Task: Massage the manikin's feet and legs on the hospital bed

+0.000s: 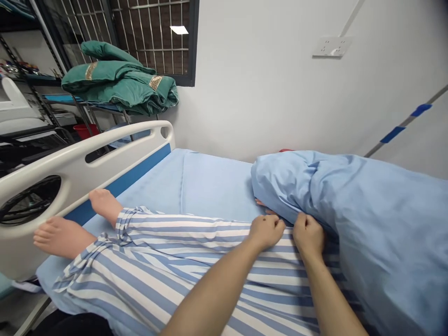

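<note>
Both hands — left hand, right hand — clench the blue quilt edge; its bulk lies toward three o'clock, right hand nearer.

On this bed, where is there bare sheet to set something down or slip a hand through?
The bare sheet lies between the footboard, the wall, the striped trouser legs and the bunched blue cover. It is crowded where the left hand and right hand, both fisted, grip the cover's edge, and by the feet at the footboard.
</note>
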Demonstrator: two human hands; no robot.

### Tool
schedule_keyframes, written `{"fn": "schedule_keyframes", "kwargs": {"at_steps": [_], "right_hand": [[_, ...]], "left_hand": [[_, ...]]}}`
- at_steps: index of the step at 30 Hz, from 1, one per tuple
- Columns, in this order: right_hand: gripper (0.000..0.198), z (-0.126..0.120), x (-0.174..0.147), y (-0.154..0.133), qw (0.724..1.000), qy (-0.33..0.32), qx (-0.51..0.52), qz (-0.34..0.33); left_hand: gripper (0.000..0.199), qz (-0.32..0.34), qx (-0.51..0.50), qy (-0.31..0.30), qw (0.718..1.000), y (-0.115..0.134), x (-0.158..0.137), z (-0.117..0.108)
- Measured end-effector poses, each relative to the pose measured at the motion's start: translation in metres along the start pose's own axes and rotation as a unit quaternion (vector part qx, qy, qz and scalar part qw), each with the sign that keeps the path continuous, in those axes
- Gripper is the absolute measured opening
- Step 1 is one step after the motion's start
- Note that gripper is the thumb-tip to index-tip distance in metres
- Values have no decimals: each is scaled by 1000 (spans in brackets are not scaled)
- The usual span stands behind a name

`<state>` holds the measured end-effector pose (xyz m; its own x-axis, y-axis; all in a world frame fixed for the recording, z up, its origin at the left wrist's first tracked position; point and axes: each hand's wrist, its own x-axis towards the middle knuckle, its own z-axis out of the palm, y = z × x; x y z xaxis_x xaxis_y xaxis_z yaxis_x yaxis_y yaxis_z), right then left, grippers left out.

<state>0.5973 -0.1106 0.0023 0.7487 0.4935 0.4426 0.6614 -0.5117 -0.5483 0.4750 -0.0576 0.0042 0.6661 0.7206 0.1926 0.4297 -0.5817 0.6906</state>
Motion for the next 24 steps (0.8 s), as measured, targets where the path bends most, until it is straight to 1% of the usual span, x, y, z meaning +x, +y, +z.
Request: {"fn": "schedule_keyframes", "kwargs": {"at_steps": [2, 3, 6, 9, 11, 12, 13, 15, 17, 19, 21, 22, 23, 24], "right_hand": [[35, -2, -1, -3, 1000, -9, -7, 20], [34, -4, -1, -5, 999, -14, -7, 28], [29, -6, -1, -6, 999, -32, -8, 39], [28, -4, 1, -4, 998, -41, -11, 42], [28, -1, 1, -3, 998, -45, -20, 50], [28, 0, 1, -3, 997, -45, -26, 53], [28, 0, 1, -3, 997, -43, -35, 56], [28, 1, 1, -3, 995, -44, -65, 55], [27, -1, 2, -5, 990, -71, -110, 49], [25, -2, 3, -11, 978, -112, -171, 52], [24, 0, -1, -26, 964, -143, -217, 60], [25, 5, -6, -38, 962, -153, -220, 52], [26, 11, -15, -54, 964, -162, -208, 33], [28, 21, -27, -74, 968, -184, -169, -16]], "left_hand": [[33, -16, 3, 3, 1000, -27, -8, -23], [32, -38, 8, 13, 999, -44, -15, -38], [32, -84, 32, 43, 995, -104, -45, -99], [32, -150, 88, 104, 979, -165, -86, -165], [31, -181, 112, 142, 967, -197, -112, -201], [30, -204, 151, 166, 953, -210, -122, -214], [30, -225, 178, 176, 942, -219, -130, -223], [30, -247, 213, 177, 929, -229, -139, -230], [30, -259, 227, 170, 923, -231, -141, -229], [31, -261, 229, 166, 923, -230, -140, -226], [32, -258, 223, 160, 926, -228, -139, -225], [32, -257, 219, 158, 928, -228, -139, -225], [33, -258, 215, 157, 929, -229, -140, -226], [33, -260, 211, 156, 929, -229, -141, -227]]}}
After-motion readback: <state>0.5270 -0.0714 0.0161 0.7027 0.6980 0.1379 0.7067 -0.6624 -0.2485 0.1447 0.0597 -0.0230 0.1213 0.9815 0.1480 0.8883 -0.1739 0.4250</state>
